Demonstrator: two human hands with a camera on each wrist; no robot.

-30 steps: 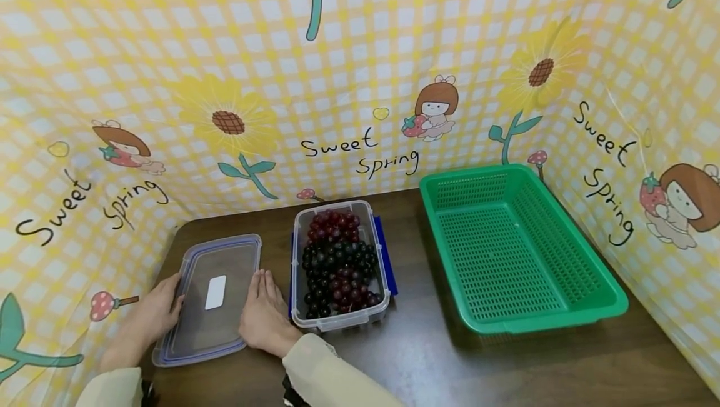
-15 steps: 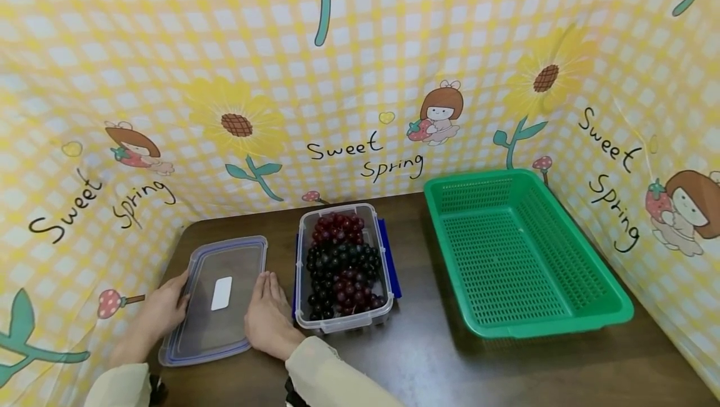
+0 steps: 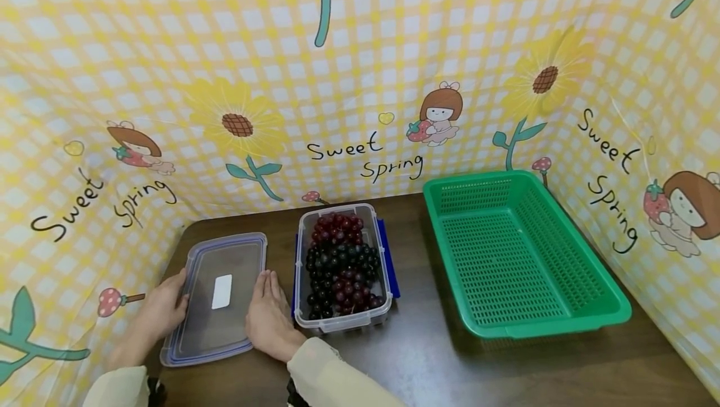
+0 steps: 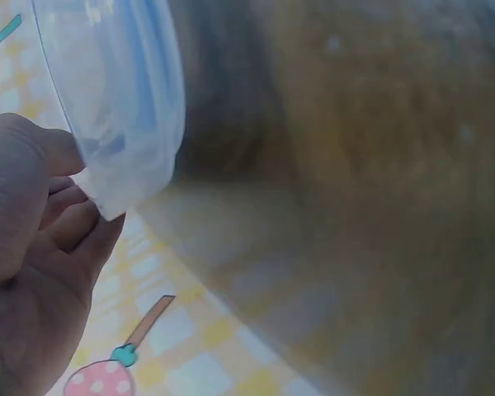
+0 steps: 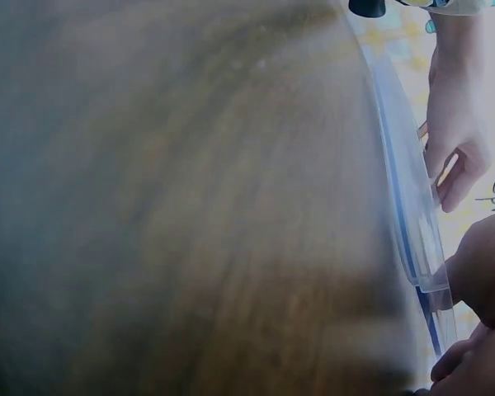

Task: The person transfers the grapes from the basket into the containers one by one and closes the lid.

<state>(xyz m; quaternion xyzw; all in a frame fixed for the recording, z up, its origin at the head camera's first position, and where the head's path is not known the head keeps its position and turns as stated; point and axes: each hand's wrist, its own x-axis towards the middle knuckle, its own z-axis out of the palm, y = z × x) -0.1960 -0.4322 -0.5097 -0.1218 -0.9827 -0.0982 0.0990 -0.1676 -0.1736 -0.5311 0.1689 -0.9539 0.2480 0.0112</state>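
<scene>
Lid [image 3: 209, 326] is at the left end of the surface [image 3: 416, 363], just beside the tub [image 3: 343, 321] of grapes [image 3: 340, 266]; can't tell if it's raised. Left hand [image 3: 165, 307] grip: pinching the lid's left edge. Right hand [image 3: 271, 322]: fingers straight along the right edge, pinch unconfirmed. Risks: uneven lift would tilt the lid and slip the smooth rim; right hand drifting outward could bump the tub.
</scene>
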